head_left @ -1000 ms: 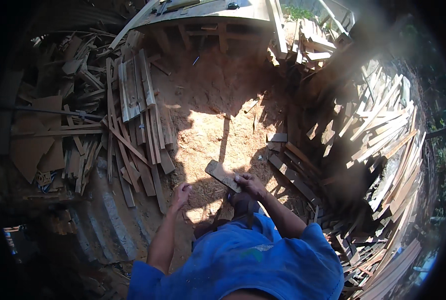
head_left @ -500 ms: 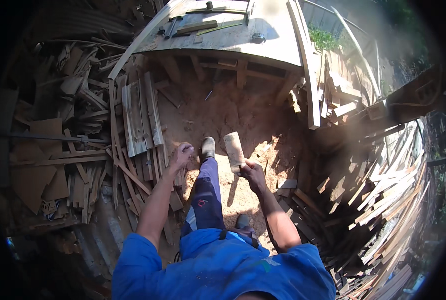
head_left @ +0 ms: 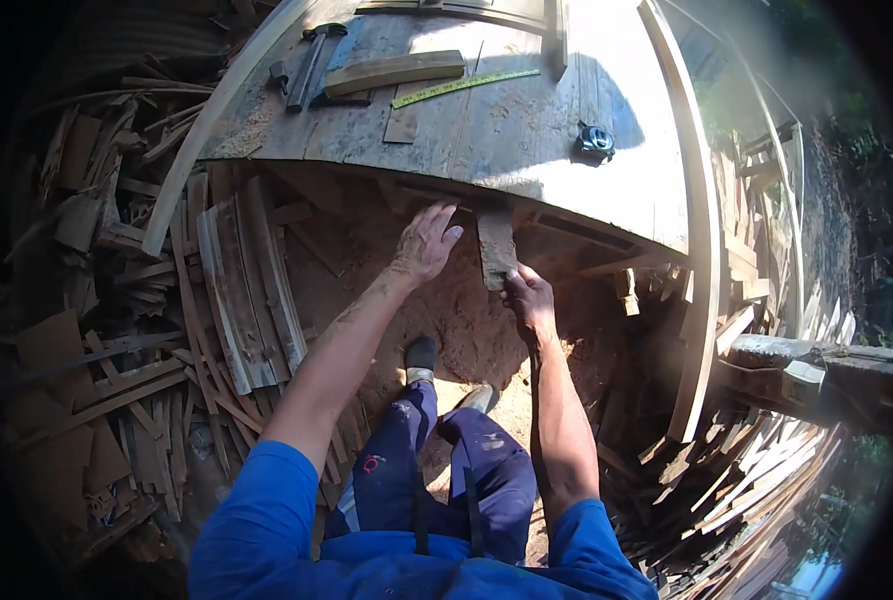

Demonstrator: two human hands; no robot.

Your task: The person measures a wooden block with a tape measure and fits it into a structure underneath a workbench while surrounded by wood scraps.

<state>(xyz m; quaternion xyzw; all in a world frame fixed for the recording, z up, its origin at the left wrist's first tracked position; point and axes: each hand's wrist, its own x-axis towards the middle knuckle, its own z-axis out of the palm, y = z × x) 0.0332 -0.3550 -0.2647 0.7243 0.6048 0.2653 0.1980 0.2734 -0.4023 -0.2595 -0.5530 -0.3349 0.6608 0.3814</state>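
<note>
My right hand [head_left: 528,298] grips the lower end of a short, flat, dirty wooden board [head_left: 494,243], held at the near edge of a wooden workbench [head_left: 316,140]. My left hand [head_left: 428,240] is open at the bench edge, left of the board, with its fingers stretched toward it. On the top lie a hammer [head_left: 306,72], a wooden block [head_left: 396,72], a yellow measuring strip [head_left: 466,86] and a tape measure [head_left: 594,142]. Another small tool [head_left: 278,77] lies beside the hammer.
Piles of scrap wood lie at the left [head_left: 96,370] and lower right [head_left: 756,470]. Long pale battens [head_left: 696,340] lean at the bench's right end, beside a dark beam [head_left: 816,385]. Below me are sawdust ground [head_left: 466,330] and my legs.
I have moved forward to the bench, which now fills the upper view. Both hands and the board have risen to its near edge; my left hand's fingers are now extended.
</note>
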